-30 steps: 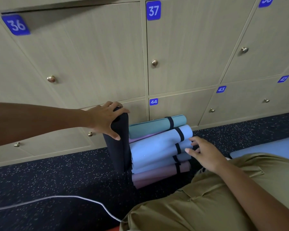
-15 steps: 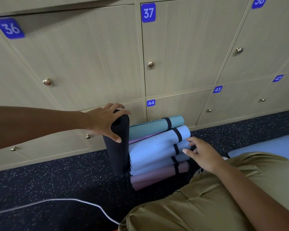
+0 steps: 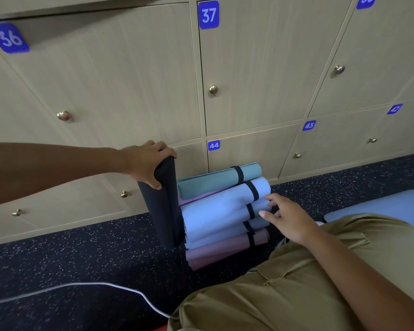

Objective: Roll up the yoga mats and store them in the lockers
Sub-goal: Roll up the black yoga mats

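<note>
Behind the black mat point(image 3: 164, 211), the stacked mats' point(image 3: 220, 206) hidden ends.

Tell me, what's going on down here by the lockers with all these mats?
A person is sorting rolled yoga mats on the floor in front of closed lockers. The left hand grips the top of a black rolled mat standing upright. The right hand reaches with spread fingers to the end of a stack of strapped mats lying beside it, below locker 44. A light blue mat lies flat at the right.
</note>
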Available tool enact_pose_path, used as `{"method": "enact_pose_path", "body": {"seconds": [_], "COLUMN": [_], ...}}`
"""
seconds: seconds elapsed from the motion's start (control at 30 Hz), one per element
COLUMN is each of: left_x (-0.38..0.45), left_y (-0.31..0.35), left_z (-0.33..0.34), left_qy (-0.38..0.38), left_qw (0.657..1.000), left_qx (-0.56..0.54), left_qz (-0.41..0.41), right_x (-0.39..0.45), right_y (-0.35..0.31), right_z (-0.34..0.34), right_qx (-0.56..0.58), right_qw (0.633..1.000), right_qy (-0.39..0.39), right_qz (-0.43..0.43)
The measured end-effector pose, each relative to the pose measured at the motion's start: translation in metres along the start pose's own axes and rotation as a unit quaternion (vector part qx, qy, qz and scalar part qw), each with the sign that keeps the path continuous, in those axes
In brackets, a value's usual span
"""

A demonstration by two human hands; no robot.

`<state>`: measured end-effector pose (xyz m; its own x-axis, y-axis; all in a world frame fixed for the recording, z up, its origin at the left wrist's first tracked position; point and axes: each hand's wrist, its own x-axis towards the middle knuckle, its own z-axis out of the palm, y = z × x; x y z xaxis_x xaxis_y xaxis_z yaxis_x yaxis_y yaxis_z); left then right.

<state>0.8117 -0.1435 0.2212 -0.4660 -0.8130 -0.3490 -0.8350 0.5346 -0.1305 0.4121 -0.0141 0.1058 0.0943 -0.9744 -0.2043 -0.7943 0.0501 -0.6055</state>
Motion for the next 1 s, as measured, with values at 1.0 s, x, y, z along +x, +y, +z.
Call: {"method": "enact_pose_path", "body": {"seconds": [1.0], "left_x": [0.011], "left_y": [-0.028], "left_z": [0.022], "left_qy": [0.09], "left_qw": [0.993], "left_qx": [-0.065], "left_qz": [-0.043], "right_x": [0.005], "right_y": [-0.004], "right_z": [0.003], "right_qx": [-0.011], "right_qw": [1.0], "right_qy": [-0.012], "right_qz": [0.004]}}
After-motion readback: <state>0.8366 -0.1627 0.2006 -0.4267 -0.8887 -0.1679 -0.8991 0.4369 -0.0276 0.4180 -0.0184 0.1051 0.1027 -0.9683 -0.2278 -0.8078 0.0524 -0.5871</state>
